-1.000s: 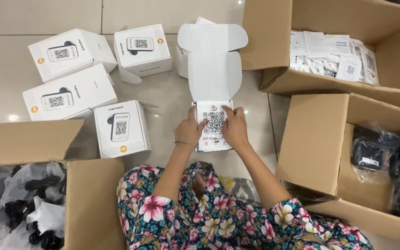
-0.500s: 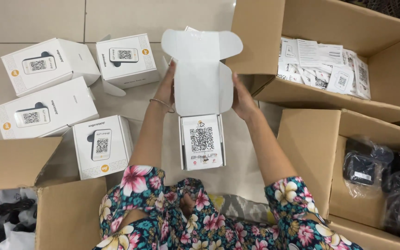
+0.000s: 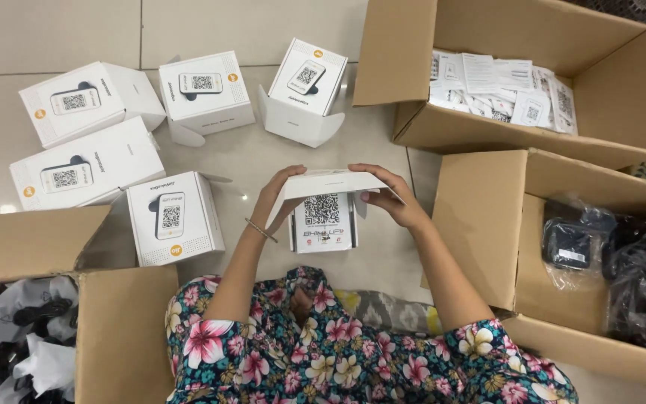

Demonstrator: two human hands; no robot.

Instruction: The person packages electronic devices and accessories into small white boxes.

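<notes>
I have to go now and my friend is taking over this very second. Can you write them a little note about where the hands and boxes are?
Left hand: holds the left edge of the lid of the white box.
Right hand: holds the lid's right edge, folding it down.
The box sits on the floor, a printed card showing inside.
Done: five white boxes stand shut to the left.
Left: this lid is not yet shut.
Nearby: carton of leaflets top right, carton of black bagged devices right, carton of bagged parts bottom left.
</notes>
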